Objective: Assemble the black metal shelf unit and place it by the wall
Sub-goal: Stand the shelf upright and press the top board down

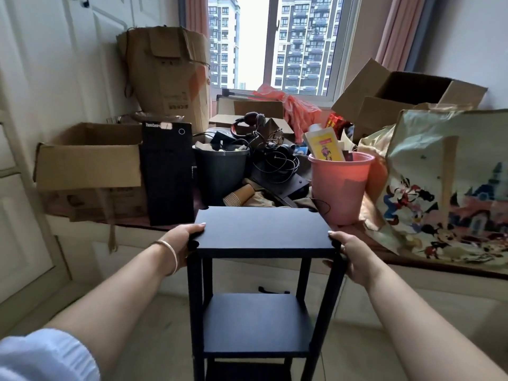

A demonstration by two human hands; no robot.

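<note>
- At lower centre, the matte black shelf unit (258, 270) stands upright: flat rectangular tiers on slim square posts.
- The left hand (181, 243) and right hand (349, 257) clasp the top tier's side edges, thumbs on top.
- Its far edge nears a cluttered window ledge (412, 264): cardboard boxes (88, 160), a pink plastic bucket (339, 188).
- Bare pale floor (357, 325) flanks it.

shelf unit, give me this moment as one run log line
stage: placing | shelf unit: assembled, upright | left hand: grips top's left edge | right hand: grips top's right edge | ahead: cluttered ledge under window
</note>
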